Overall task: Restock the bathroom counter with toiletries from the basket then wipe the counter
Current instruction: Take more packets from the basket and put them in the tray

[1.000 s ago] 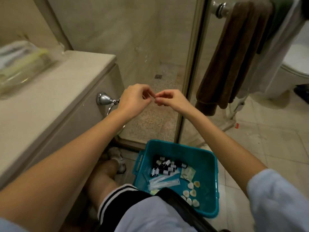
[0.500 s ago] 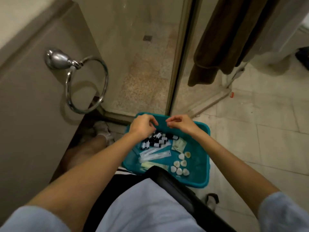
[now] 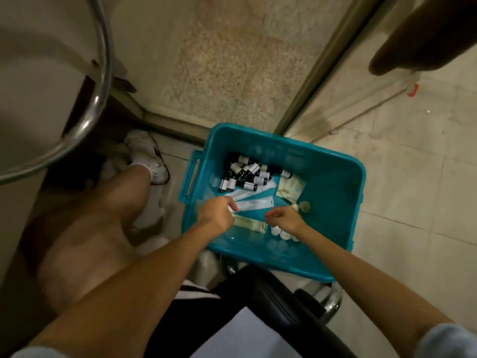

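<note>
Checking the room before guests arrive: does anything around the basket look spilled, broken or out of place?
Nothing looks spilled or broken. The small bottles lie jumbled in the teal basket, not upright, and a red scrap on the floor tiles by the shower frame looks like litter. The left hand pinches a white packet.

I count one basket (image 3: pixel 335 215), at least two long white sachets (image 3: pixel 254 204), two yellowish packets (image 3: pixel 290 188) and roughly a dozen small dark bottles (image 3: pixel 247 174).
</note>
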The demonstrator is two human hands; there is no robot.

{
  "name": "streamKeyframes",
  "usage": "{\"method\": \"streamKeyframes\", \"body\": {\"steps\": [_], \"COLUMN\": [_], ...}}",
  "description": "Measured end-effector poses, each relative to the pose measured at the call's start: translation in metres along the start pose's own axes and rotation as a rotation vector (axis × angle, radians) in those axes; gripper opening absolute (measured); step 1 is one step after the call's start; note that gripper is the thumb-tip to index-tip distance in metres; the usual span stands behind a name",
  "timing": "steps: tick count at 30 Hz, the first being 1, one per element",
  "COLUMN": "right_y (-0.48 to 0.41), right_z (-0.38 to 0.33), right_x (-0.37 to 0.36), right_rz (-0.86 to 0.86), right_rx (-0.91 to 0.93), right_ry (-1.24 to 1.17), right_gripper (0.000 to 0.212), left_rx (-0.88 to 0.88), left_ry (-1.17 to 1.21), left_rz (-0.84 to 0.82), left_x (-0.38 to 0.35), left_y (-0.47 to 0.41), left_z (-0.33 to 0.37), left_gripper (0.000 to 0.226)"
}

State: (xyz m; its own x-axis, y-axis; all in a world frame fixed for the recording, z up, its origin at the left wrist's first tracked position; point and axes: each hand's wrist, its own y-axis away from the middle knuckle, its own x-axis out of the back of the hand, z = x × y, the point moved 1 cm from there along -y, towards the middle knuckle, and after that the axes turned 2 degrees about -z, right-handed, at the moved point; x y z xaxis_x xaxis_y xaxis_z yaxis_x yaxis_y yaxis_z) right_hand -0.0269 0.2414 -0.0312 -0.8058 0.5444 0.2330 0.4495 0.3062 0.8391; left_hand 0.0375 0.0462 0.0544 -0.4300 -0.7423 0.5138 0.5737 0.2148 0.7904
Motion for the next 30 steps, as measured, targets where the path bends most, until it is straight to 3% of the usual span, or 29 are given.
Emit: {"method": "streamKeyframes", "body": {"steps": [10, 18, 24, 30], "right_y": [-0.058, -0.098, -0.121, -0.127], "right_z": [0.049, 0.046, 0.046, 0.044], "right_x": [-0.060, -0.082, -0.098, -0.105], "right_rz": [-0.111, -0.139, -0.149, -0.104], "right_rx": [-0.179, -0.088, -0.123, -0.160], "right_ry": [0.349, 0.617, 0.712, 0.926], "right_gripper": [0.043, 0.069, 0.062, 0.042], "left_rx": [0.063, 0.063, 0.026, 0.042], "left_ry": [-0.043, -0.125, -0.140, -0.145], "left_rz": [-0.094, -0.075, -0.099, -0.094], "left_x": [-0.037, -0.047, -0.054, -0.047], "left_y": [-0.038, -0.047, -0.049, -0.044], "left_z": [-0.046, -0.053, -0.053, -0.056], "left_gripper": [0.029, 0.038, 0.040, 0.041]}}
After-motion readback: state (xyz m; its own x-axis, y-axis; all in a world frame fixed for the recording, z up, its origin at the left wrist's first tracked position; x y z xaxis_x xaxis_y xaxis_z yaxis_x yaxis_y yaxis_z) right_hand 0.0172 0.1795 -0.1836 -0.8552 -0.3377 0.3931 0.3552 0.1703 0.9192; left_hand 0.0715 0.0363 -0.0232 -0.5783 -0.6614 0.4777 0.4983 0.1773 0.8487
